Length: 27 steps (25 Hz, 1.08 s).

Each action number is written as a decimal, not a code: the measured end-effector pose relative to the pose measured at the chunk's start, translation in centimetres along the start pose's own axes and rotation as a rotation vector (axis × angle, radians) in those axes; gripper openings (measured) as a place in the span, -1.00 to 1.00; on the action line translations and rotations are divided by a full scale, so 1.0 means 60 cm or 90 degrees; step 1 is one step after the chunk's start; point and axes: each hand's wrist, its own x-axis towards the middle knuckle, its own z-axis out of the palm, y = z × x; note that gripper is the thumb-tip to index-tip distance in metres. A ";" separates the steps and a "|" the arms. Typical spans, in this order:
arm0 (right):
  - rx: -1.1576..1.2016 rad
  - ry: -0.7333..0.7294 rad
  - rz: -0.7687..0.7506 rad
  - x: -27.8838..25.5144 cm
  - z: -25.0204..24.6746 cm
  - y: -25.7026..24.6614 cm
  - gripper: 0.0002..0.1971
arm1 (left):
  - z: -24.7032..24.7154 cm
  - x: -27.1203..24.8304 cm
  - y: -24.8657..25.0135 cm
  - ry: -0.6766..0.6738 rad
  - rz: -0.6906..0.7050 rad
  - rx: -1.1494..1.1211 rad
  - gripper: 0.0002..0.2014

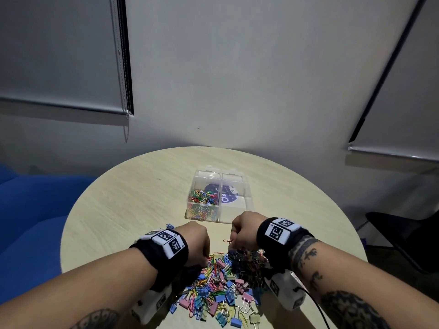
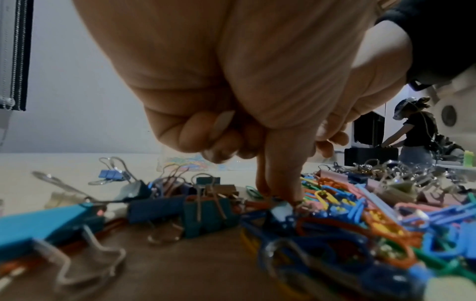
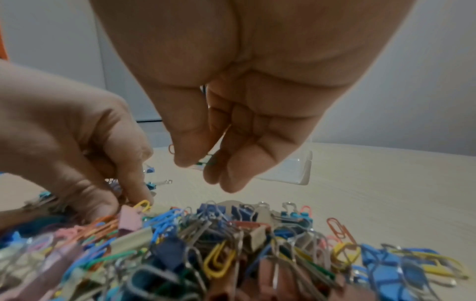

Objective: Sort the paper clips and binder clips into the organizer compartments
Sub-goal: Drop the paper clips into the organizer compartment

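A mixed pile of coloured paper clips and binder clips lies on the round table's near side. Beyond it stands the clear organizer, with paper clips in its two left compartments. My left hand reaches down into the pile's left top. Its thumb and forefinger pinch at a yellow paper clip, the other fingers curled. My right hand hovers above the pile's far edge, thumb against fingers on a green paper clip. A reddish clip loop sticks out beside the thumb.
The light wooden table ends close behind the organizer. A blue sofa sits left and a black chair right. A black cable runs from my right wrist. Another person works far behind.
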 end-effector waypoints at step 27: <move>-0.267 -0.022 -0.116 0.021 0.066 -0.088 -0.71 | -0.032 -0.056 -0.024 -0.007 -0.177 -0.962 -0.92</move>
